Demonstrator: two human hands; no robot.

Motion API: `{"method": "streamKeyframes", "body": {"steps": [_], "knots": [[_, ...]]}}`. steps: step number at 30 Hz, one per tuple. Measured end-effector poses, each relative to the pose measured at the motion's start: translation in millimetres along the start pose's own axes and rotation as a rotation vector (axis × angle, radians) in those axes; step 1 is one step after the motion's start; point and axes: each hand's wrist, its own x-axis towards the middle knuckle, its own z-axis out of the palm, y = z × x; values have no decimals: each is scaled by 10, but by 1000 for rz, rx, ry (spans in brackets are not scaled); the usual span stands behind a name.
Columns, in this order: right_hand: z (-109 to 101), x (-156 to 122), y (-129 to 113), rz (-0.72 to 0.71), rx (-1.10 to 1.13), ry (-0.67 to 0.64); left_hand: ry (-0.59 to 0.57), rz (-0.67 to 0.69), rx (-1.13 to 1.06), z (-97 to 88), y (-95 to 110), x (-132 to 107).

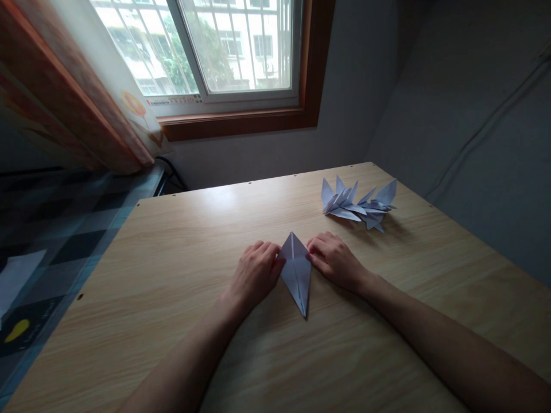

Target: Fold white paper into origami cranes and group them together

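A pale blue folded paper (pixel 296 271), shaped like a long kite with its point toward me, lies flat on the wooden table (pixel 181 252). My left hand (pixel 255 272) has its curled fingertips pinching the paper's left edge. My right hand (pixel 334 259) pinches the right edge the same way, fingers bent and pressed together.
Several finished paper cranes (pixel 358 203) lie in a heap at the far right of the table. A window (pixel 215 46) with a curtain (pixel 73 97) is behind the table. A checked bed cover (pixel 47 229) lies to the left; grey walls stand to the right.
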Motion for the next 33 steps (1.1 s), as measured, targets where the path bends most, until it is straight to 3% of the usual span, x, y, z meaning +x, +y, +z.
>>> {"method": "streamKeyframes", "body": {"steps": [7, 11, 15, 19, 23, 27, 30, 33], "knots": [[51, -17, -34, 189, 381, 88, 80, 1, -219, -9, -11, -13], [131, -16, -44, 225, 758, 199, 82, -176, -460, -28, 4, -23], [153, -7, -90, 174, 923, 264, 55, -301, -727, -16, -9, -6], [146, -7, -133, 166, 963, 336, 6, -335, -1043, -17, -51, 25], [155, -6, -134, 217, 955, 386, -80, -341, -1125, -49, -77, 45], [161, -2, -108, 257, 961, 265, -83, -329, -1199, -45, -59, 45], [144, 3, -80, 244, 846, 147, -23, -362, -1204, -20, -39, 41], [116, 4, -64, 246, 706, 118, 51, -377, -1132, -12, -31, 42]]}}
